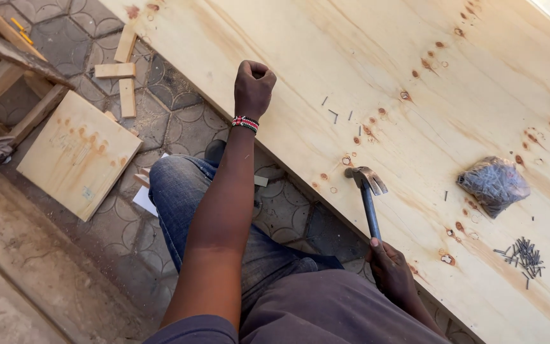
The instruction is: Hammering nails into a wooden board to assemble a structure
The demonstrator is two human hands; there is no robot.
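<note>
On the large pale plywood sheet (377,83), near its lower edge, the right hand (389,266) grips a steel claw hammer (368,191); the left hand (253,86), fisted, rests at the sheet's edge above patterned paving (179,121).

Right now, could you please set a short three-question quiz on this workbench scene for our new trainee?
1. True or false: the right hand grips a claw hammer whose head rests on the plywood sheet.
2. Which lies nearer the hammer head: A, the clear bag of nails, or B, the loose pile of nails?
3. What is on the wrist of the left hand?

Key
1. True.
2. A.
3. A beaded bracelet; the hand is a closed fist at the sheet's edge.
</note>
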